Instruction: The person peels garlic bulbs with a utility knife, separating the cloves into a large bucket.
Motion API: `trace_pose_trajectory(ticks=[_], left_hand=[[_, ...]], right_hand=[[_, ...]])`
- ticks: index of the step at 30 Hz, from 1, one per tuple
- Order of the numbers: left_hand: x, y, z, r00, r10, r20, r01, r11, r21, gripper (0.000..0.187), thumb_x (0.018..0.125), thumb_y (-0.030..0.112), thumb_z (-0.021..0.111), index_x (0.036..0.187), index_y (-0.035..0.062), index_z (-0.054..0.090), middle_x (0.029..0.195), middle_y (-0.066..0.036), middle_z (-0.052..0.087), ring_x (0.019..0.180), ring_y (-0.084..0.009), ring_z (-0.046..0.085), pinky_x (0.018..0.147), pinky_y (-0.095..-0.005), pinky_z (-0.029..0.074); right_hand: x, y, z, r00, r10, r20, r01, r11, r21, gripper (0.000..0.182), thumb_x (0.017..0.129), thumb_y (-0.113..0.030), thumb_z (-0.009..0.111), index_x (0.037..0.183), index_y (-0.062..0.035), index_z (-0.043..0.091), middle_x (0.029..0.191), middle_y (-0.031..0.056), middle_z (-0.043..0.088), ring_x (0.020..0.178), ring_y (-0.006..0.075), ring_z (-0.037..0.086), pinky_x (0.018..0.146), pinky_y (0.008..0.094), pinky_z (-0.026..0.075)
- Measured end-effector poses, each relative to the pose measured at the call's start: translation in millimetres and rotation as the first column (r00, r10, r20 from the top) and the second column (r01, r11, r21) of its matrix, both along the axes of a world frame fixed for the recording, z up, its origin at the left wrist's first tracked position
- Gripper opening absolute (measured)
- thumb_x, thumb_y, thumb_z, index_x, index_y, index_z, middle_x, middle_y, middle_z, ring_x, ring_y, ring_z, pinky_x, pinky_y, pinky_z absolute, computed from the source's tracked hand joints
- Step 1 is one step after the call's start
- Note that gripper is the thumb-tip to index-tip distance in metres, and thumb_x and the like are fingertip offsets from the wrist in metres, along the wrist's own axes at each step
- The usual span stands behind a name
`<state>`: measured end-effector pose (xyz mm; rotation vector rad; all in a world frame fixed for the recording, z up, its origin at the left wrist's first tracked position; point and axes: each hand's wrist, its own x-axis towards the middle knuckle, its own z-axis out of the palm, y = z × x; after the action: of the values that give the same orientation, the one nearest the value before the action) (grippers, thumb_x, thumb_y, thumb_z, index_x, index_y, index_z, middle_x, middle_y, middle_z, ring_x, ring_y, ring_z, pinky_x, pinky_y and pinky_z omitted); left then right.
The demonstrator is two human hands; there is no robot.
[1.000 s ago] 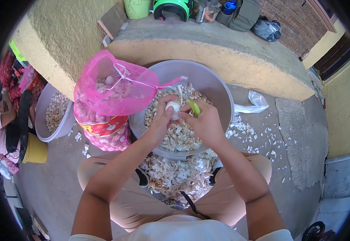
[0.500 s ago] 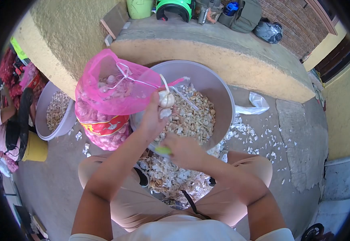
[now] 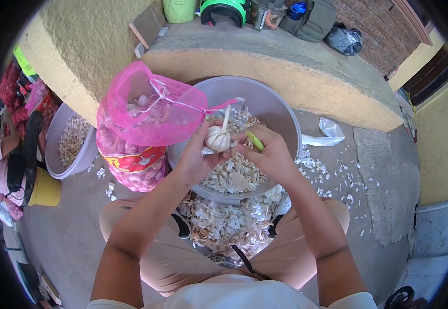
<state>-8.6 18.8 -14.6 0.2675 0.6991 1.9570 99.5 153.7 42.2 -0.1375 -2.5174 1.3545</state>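
A whole white garlic bulb (image 3: 217, 139) with its stalk pointing up is held in my left hand (image 3: 199, 154), above the large grey tub (image 3: 285, 110). My right hand (image 3: 269, 154) is closed around a yellow-green handle (image 3: 255, 140), close to the bulb's right side; any blade is too small to make out. Loose garlic cloves (image 3: 234, 175) lie in the tub below both hands. Left of the tub stands a pink mesh bag (image 3: 131, 129) filled with garlic, its white tie string hanging over the tub's rim.
Papery peelings (image 3: 224, 224) are heaped between my legs, with more scattered at right. At far left a person (image 3: 7, 159) sits beside a second tub (image 3: 87, 154) of cloves and a yellow bucket (image 3: 46, 188). Behind runs a concrete ledge (image 3: 275, 67) with bags on it.
My right hand has risen from the tub's near rim to beside the bulb, bringing the green handle. My left hand has lowered slightly and turned the bulb, its stalk now leaning right.
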Motion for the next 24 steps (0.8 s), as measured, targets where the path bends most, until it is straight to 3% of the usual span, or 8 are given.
trace_pose_trajectory(ticks=[1,4,9,13,24], left_hand=[[1.4,0.1,2.1,1.0,-0.006,0.009,0.006,1.0,-0.018,0.032,0.091,0.037,0.033,0.105,0.0115,0.044,0.085,-0.007,0.055,0.061,-0.0159,0.053,0.051,-0.0255,0.042],[3.5,-0.2,7.8,0.999,-0.041,0.01,0.041,0.997,-0.058,0.032,0.09,0.038,0.034,0.106,0.0114,0.043,0.084,-0.008,0.055,0.057,-0.0146,0.052,0.046,-0.0235,0.041],[-0.6,-3.3,1.2,0.984,-0.178,0.004,0.178,0.984,-0.031,0.035,0.089,0.041,0.035,0.102,0.0108,0.045,0.076,-0.011,0.057,0.048,-0.013,0.05,0.041,-0.0227,0.038],[-3.8,-4.7,1.7,0.969,-0.241,0.05,0.246,0.955,-0.166,0.036,0.088,0.043,0.033,0.097,0.0108,0.048,0.067,-0.01,0.055,0.039,-0.0122,0.044,0.036,-0.023,0.034],[1.5,-3.3,13.1,0.977,-0.206,0.046,0.211,0.946,-0.245,0.033,0.088,0.041,0.032,0.096,0.0137,0.049,0.063,-0.008,0.054,0.036,-0.0108,0.04,0.034,-0.0214,0.029]], right_hand=[[-1.8,1.4,-5.1,0.994,0.015,-0.105,-0.007,0.997,0.076,0.022,0.07,-0.011,0.064,0.09,-0.0065,0.06,0.081,0.0099,0.055,0.077,0.0268,0.055,0.069,0.0337,0.043],[-2.0,-0.4,-8.5,0.988,0.019,-0.153,0.003,0.99,0.144,0.026,0.07,-0.011,0.063,0.096,-0.0083,0.059,0.087,0.0094,0.054,0.08,0.0269,0.054,0.071,0.0332,0.043],[-2.0,0.1,-6.8,0.976,0.075,-0.204,-0.035,0.981,0.19,0.029,0.071,-0.009,0.061,0.099,-0.01,0.058,0.088,0.0085,0.054,0.08,0.0263,0.056,0.07,0.0331,0.045],[1.1,-2.2,-10.0,0.968,0.156,-0.197,-0.091,0.948,0.306,0.029,0.069,-0.008,0.062,0.098,-0.011,0.058,0.09,0.0079,0.055,0.082,0.0254,0.057,0.067,0.0326,0.046],[-1.0,-10.6,-14.9,0.969,-0.019,-0.245,0.053,0.99,0.133,0.02,0.066,-0.007,0.064,0.086,-0.0059,0.06,0.088,0.0086,0.057,0.078,0.0262,0.058,0.066,0.0318,0.047]])
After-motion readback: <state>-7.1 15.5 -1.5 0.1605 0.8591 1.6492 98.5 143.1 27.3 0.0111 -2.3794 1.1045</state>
